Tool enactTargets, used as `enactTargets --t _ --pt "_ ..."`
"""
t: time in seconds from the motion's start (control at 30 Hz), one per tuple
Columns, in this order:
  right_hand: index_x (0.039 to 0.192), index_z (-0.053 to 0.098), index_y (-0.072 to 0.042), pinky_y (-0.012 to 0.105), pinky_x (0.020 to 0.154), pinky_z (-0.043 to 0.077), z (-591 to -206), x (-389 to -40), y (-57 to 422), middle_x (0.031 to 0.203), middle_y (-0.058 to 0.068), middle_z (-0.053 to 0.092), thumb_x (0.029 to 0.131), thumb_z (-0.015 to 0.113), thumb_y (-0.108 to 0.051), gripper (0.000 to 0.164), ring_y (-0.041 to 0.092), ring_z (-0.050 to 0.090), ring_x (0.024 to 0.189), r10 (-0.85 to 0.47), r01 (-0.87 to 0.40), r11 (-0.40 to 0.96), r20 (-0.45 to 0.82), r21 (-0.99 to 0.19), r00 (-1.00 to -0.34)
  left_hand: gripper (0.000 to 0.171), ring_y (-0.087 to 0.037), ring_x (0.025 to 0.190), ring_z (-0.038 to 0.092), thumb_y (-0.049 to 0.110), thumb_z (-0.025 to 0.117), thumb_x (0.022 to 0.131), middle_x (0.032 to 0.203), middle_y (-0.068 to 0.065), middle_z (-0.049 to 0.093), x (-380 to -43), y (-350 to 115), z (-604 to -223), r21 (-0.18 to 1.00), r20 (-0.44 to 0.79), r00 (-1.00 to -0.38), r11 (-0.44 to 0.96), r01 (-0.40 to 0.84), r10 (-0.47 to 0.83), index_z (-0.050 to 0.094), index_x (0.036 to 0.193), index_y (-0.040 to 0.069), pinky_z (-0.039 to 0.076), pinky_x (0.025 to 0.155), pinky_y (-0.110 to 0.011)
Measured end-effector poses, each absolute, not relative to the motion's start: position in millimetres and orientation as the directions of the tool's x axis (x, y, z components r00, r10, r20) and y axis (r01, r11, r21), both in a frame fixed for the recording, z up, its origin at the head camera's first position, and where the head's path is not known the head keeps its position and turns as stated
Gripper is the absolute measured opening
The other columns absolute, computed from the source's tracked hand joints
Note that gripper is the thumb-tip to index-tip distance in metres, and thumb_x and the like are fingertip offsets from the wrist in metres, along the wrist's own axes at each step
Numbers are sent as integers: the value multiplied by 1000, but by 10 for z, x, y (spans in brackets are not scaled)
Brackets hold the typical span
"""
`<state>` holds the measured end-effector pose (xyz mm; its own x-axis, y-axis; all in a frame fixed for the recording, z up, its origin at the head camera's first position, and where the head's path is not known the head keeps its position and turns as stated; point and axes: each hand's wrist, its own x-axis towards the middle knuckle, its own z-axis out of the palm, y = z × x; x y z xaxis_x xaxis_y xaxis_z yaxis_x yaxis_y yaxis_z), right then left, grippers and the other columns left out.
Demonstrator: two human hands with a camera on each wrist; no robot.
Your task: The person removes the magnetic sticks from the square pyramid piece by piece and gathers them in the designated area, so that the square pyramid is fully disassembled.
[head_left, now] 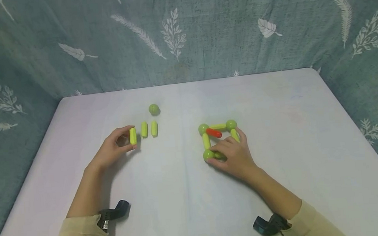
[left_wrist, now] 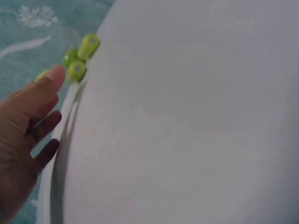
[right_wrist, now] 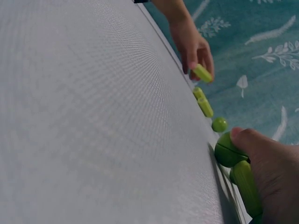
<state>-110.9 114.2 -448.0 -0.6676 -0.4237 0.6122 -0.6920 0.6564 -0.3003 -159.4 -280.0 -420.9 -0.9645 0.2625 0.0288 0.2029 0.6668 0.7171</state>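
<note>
Thumb and forefinger of my left hand point(head_left: 112, 147) pinch a short light-green rod point(head_left: 133, 136) upright in the head view. To its right lie two similar green rods, the nearer one point(head_left: 144, 129) and the farther one point(head_left: 154, 129), with a loose green ball point(head_left: 153, 109) behind them. My right hand point(head_left: 234, 155) grips the near side of a four-sided frame of green rods and balls, its thumb at the near-left ball point(head_left: 208, 155). The frame's near-right corner is hidden under that hand. A red rod point(head_left: 214, 132) slants inward from the far-left ball point(head_left: 204, 129).
The pieces lie on a white table point(head_left: 190, 208). Behind it and along both sides hangs a grey-green cloth point(head_left: 202, 34) with white leaf prints. Each wrist wears a dark camera band, the left one point(head_left: 116, 210) and the right one point(head_left: 269, 225).
</note>
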Motion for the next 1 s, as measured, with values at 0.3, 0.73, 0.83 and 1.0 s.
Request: enactTargets --t 0.3,0.73,0.83,1.0 --pt "86 70 -17 65 103 21 -4500 -1099 1111 79 -6 70 70 79 -38 28 15 56 75 -431 -695 650 605 -306 -669 68 -45 126 25 33 75 80 131 -22 38 -1809 -2943 -4264 582 -106 -971 805 114 214 47 137 9 20 99 -67" --pt "87 70 -18 66 103 22 -4518 -1107 1141 79 -5 70 69 80 -37 28 14 55 73 -425 -703 648 627 -292 -653 89 -45 132 20 38 78 76 143 -24 29 -1916 -2910 -4337 568 -124 -981 821 54 150 32 147 10 18 104 -66" --pt "87 70 -18 66 103 22 -4525 -1109 1143 79 -6 70 69 79 -37 28 13 55 72 -426 -704 648 629 -289 -650 104 -44 136 17 41 80 72 147 -23 27 -1846 -2857 -4366 581 -103 -990 814 15 92 20 150 8 15 107 -64" --pt "88 70 -18 66 103 22 -4529 -1124 1152 77 -7 69 70 78 -37 27 12 54 69 -433 -712 640 631 -288 -644 103 -40 137 19 37 83 69 147 -19 31 -1666 -2659 -4462 679 57 -998 733 39 -1 24 149 9 15 109 -61"
